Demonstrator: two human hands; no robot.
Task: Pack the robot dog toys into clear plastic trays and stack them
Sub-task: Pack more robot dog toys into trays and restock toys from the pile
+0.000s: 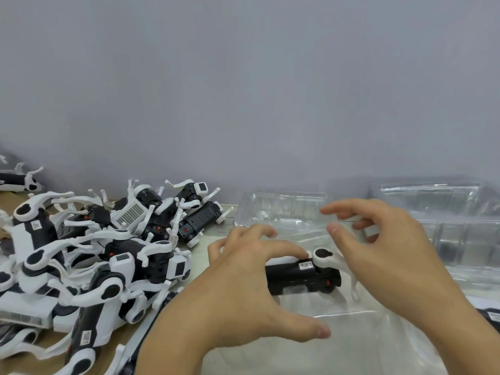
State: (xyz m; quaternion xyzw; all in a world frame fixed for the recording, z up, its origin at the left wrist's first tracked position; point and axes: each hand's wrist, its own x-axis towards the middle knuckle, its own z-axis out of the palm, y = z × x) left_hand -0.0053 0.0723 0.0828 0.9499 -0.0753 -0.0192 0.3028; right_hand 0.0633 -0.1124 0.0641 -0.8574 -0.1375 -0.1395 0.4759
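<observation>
At far left, against the grey wall [243, 77], a lone black-and-white toy [19, 181] lying on its side, partly cut off by the frame edge. Just right of it and nearer, spread across the left half of the desk [201, 251], a tangled heap of robot dog toys [102, 247], white legs jutting up and outward, black bodies jumbled over one another, one at the heap's far right edge [201, 221] lying on its side with a red dot showing. Right of the heap, near the middle, the left hand [243, 296], fingers curled and spread, fingertips resting on the near-left end of a single robot dog toy [303, 276]; full grip not discernible, thumb stretched out toward the right, apart from the toy. That toy lying on its side in a clear plastic tray [351, 347], black body lengthwise left to right, white leg at its right end, small white label on top. Beyond it, upright at the far side, the open clear lid or tray wall [281, 209]. Further right, the right hand [389, 255], hovering above the toy's right end, fingers spread and loosely bent, holding nothing. At far right, a stack of clear plastic trays [460, 239], reaching the wall.
</observation>
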